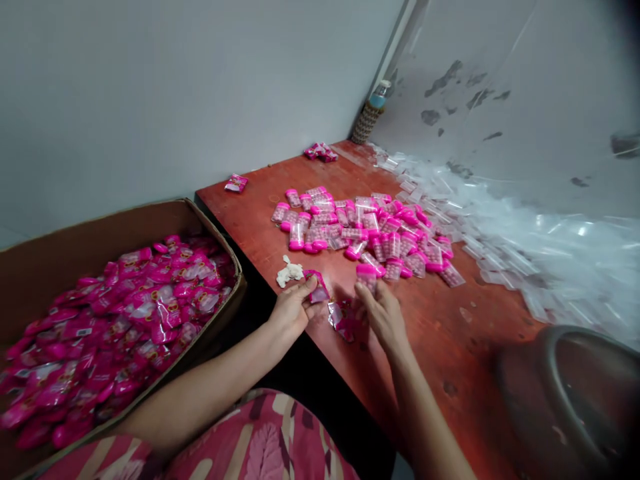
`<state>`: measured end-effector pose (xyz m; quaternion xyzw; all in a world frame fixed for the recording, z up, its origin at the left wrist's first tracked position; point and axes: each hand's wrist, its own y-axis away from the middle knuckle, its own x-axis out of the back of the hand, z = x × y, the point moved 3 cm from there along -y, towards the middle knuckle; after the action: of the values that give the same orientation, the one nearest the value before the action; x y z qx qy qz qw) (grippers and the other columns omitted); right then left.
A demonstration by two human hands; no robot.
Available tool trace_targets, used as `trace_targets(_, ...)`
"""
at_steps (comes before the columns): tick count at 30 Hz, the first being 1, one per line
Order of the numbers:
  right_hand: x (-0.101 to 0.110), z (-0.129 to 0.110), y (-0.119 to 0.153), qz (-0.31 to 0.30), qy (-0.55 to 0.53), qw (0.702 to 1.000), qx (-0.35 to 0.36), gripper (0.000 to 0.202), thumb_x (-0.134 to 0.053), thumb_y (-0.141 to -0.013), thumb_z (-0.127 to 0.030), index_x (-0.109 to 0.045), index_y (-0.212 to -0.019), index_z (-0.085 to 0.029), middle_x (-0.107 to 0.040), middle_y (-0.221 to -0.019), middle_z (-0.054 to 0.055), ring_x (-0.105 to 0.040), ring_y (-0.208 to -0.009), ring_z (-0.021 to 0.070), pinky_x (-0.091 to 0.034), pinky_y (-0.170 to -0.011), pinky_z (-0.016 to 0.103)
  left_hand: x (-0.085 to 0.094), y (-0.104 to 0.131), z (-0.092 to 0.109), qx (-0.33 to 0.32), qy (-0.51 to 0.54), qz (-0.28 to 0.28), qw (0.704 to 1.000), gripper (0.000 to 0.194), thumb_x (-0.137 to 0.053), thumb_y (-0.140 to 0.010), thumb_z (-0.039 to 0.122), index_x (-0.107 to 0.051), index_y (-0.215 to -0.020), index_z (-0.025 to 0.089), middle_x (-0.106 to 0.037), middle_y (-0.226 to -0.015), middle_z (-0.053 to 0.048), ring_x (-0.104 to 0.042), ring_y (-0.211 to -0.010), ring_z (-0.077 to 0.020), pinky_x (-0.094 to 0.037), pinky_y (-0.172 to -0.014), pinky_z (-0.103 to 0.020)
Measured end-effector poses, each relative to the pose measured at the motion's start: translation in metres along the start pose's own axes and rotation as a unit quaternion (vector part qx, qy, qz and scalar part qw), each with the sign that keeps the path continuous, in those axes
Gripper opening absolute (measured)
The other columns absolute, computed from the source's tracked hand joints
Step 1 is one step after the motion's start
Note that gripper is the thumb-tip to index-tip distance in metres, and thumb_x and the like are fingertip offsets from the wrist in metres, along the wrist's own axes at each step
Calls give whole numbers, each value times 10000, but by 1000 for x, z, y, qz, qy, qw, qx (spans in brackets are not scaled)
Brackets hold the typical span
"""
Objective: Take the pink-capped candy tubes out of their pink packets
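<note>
Between the thumb and fingers of my left hand (294,308) is a small pink pouch (317,288), its mouth facing away from me. My right hand (383,313) grips a clear small bottle with a pink cap (367,275), held upright over the table. On the red tabletop (425,333) between my hands lie some shiny pink pouches (344,320). A crumpled whitish lump (289,271) rests just beyond my left fingers. Past both hands spreads a heap of pink-capped bottles (350,227) with pale pink beads inside.
At left, a cardboard box (220,243) holds many filled pink packets (150,313). Clear empty plastic containers (540,247) pile along the right wall. A dark round tub (565,400) stands at lower right. A bottle in a woven sleeve (370,113) is in the far corner, near more packets (321,153).
</note>
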<state>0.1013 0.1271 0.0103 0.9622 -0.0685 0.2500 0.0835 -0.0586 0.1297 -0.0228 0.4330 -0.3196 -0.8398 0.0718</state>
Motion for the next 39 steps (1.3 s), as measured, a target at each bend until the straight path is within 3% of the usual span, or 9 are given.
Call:
trace_targets(3,-15,6,50,-39,-144,988,-30,255,-470,-796,-454,-455,-796,-199,-558,-545,-29,-485,-386,108,-352,-351,201,-7,-4,-4,-3,47,5,999,72,-645,-689,135,-583,-722,120,-628,-659,-24,-611,-615,-132,-530,-634,-313)
trace_targets(7,-36,13,80,-59,-172,982,-50,241,-459,-811,-439,-447,-821,-199,-551,-556,-39,-467,-378,84,-338,-336,171,-14,-3,-16,3,44,-4,999,70,-636,-698,129,-580,-738,116,-621,-649,-23,-607,-590,-123,-519,-576,-254)
trace_targets(13,-42,21,74,-20,-197,979,-51,250,-466,-805,-451,-454,-821,-203,-526,-535,-51,-462,-370,81,-347,-331,171,-26,8,-32,-15,-1,-74,997,180,-712,-617,178,-549,-638,104,-580,-554,-5,-547,-485,-80,-455,-477,-176)
trace_targets(20,-41,24,74,-38,-235,971,-41,249,-469,-805,-447,-454,-816,-199,-520,-537,-53,-443,-366,73,-333,-325,165,-33,20,-29,-9,-133,-166,977,275,-742,-562,292,-561,-640,100,-570,-507,-2,-511,-412,-82,-402,-411,-186)
trace_targets(27,-34,26,73,18,-129,991,-15,220,-524,-776,-419,-471,-740,-208,-479,-506,-61,-441,-408,81,-341,-381,180,-26,15,-24,19,-208,-181,961,240,-740,-559,258,-637,-670,72,-622,-569,-38,-571,-512,-107,-465,-560,-232)
trace_targets(32,-32,22,72,-139,-252,957,-38,215,-491,-797,-411,-468,-760,-201,-471,-493,-69,-336,-329,51,-229,-314,167,-24,15,-17,51,-270,-249,929,213,-731,-568,245,-661,-654,62,-642,-593,-66,-584,-544,-123,-465,-621,-263)
trace_targets(34,-32,22,71,-136,-267,953,-35,219,-495,-796,-408,-472,-755,-194,-468,-486,-67,-333,-326,48,-224,-312,165,-22,14,-17,48,-275,-253,926,189,-719,-586,229,-661,-648,60,-645,-606,-66,-585,-553,-121,-462,-628,-257)
trace_targets(37,-31,24,70,-58,-222,973,-18,209,-543,-777,-381,-484,-732,-186,-484,-500,-57,-400,-378,54,-292,-356,159,-19,15,-23,31,-266,-224,937,184,-705,-605,224,-656,-671,60,-649,-634,-70,-594,-572,-130,-465,-618,-255)
trace_targets(39,-32,27,71,-62,-235,969,-34,218,-546,-777,-378,-476,-706,-184,-479,-478,-59,-385,-360,48,-279,-342,153,-16,18,-28,20,-261,-201,944,200,-702,-608,237,-646,-680,60,-644,-624,-69,-590,-550,-132,-465,-580,-251)
